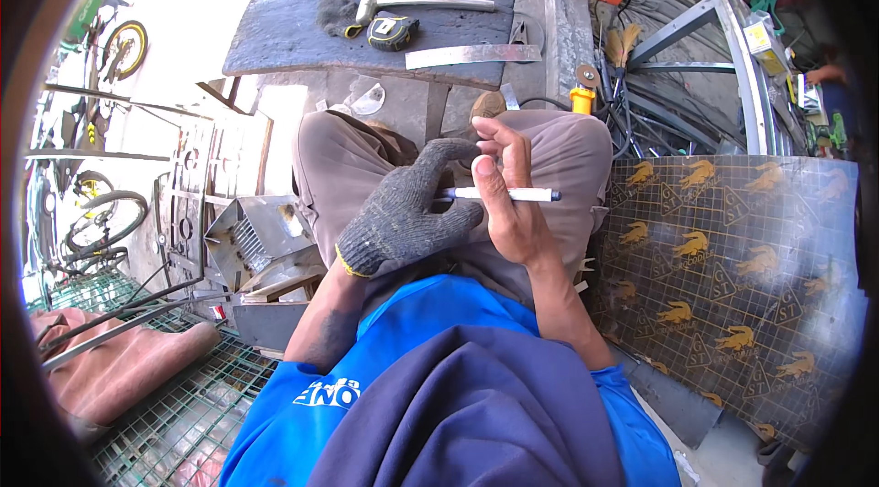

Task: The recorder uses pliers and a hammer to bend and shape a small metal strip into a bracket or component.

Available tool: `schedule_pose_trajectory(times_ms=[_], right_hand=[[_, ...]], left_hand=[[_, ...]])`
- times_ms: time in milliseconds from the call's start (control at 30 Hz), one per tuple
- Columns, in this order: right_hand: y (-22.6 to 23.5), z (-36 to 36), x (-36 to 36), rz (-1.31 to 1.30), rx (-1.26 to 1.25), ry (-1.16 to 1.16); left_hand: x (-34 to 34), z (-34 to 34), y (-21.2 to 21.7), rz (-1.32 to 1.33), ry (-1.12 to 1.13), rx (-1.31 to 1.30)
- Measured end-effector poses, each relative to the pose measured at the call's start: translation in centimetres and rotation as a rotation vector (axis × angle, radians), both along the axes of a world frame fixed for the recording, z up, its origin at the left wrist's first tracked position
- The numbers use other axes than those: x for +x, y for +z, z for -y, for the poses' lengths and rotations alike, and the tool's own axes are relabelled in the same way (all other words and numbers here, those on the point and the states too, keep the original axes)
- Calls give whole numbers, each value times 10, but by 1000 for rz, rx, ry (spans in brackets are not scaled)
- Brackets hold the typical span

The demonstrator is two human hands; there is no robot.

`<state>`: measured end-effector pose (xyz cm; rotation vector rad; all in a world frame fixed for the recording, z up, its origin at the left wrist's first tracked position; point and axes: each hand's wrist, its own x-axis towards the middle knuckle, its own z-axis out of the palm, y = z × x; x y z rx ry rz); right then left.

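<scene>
On the person's right lies one dark sheet (732, 276) printed with gold animal emblems, its near edge beside the thigh. Ahead, one table (275, 38) carries one hammer (421, 2), one tape measure (392, 31), one steel ruler (472, 54). Over the lap, gloved left hand (403, 212) and bare right hand (508, 203) pinch one white marker (513, 195).

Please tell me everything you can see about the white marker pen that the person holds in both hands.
The slim white marker pen looks like plastic, with a dark blue end pointing to the person's right. It lies nearly level above the lap, over the grey-brown trousers. The bare right hand wraps its middle, thumb on top. The left hand, in a dark grey knitted glove, grips its left end, which is hidden.
</scene>
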<state>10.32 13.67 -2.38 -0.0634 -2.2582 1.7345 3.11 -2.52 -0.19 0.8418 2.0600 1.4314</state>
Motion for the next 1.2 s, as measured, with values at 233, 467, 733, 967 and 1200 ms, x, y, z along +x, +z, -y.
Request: schedule_pose_trajectory(times_ms=[233,467,733,967,1200], right_hand=[[-10,9,4,150,-290,227],[-21,3,5,93,-451,269],[12,-35,16,311,-41,310],[14,-9,25,241,-245,156],[31,17,23,44,-44,28]], left_hand=[[6,3,-6,-3,-100,39],[9,9,-23,298,87,120],[-6,18,-9,74,-53,-64],[-9,9,-18,177,5,218],[0,-13,9,301,353,492]])
